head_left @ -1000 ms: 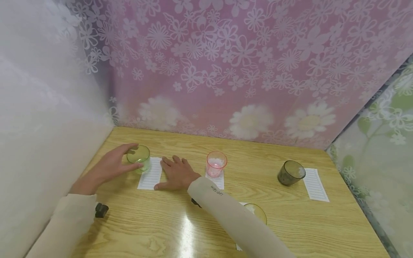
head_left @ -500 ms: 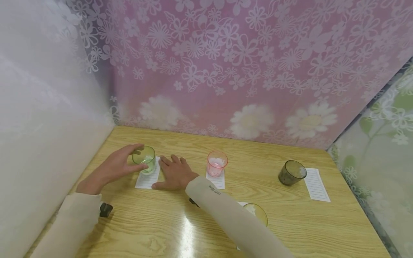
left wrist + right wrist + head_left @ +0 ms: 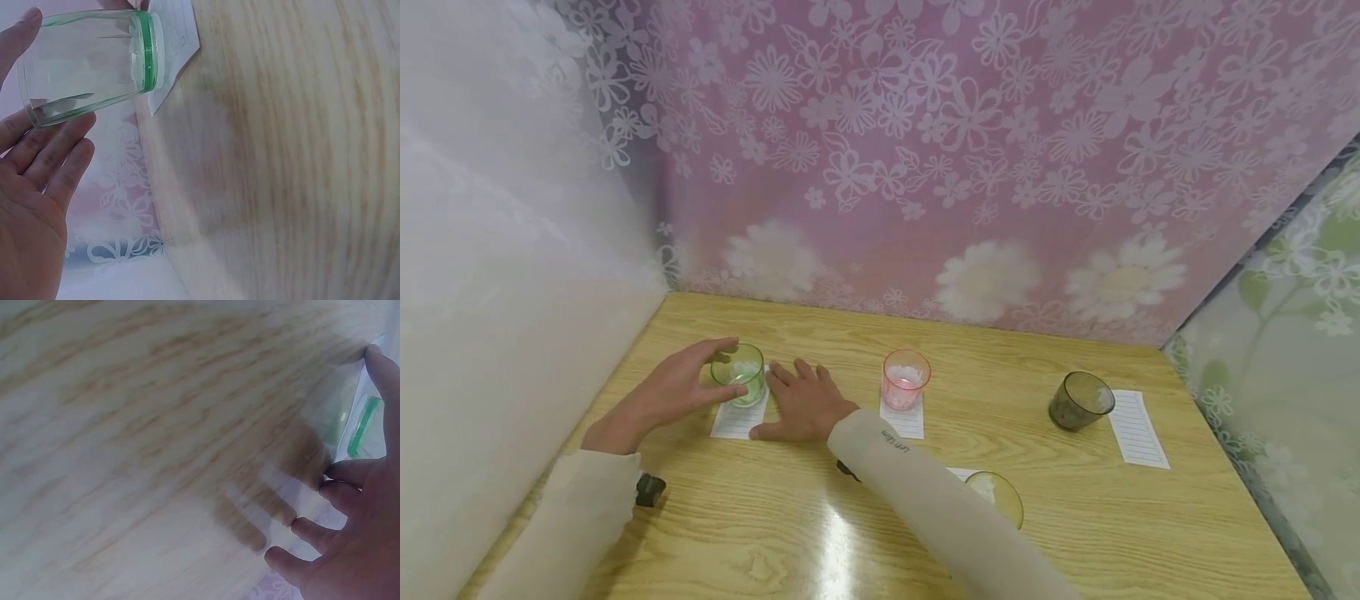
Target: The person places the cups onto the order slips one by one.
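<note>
Fingers (image 3: 70, 169) of left hand (image 3: 672, 390) pinch upright green cup (image 3: 751, 375) on paper slip (image 3: 736, 426) toward far-left corner of bench (image 3: 760, 525), right hand (image 3: 807, 407) just right of cup, fingers spread.

In the right wrist view, most of the green cup (image 3: 367, 432) is hidden, apparently behind the right hand (image 3: 355, 544).

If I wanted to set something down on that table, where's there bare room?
Bare table shows between the pink cup and the dark cup, and between the left sleeve and the right sleeve. Crowding is at the far left, where the left hand grips the green cup at the paper and the right hand lies close beside it.
</note>
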`<move>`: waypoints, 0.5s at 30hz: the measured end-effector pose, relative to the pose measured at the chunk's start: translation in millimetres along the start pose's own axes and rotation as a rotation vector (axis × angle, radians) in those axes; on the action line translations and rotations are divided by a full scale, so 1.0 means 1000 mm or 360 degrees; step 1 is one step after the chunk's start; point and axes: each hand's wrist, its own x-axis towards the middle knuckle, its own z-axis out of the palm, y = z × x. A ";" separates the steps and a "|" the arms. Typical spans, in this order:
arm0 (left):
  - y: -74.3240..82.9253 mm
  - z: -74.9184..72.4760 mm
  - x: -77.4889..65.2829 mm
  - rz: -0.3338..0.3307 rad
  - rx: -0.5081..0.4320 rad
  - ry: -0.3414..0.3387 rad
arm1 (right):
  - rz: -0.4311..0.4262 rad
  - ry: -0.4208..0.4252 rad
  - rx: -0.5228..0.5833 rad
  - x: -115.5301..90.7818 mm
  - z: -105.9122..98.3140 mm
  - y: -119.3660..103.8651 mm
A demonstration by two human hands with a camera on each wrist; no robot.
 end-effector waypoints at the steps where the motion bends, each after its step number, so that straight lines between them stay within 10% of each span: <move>1: 0.000 0.000 0.000 0.0000 0.0000 0.0000 | 0.0000 0.0001 -0.0007 0.000 0.000 0.000; 15: -0.001 0.003 0.000 -0.0024 -0.0020 -0.0015 | 0.0000 -0.0005 -0.0037 0.002 0.002 0.002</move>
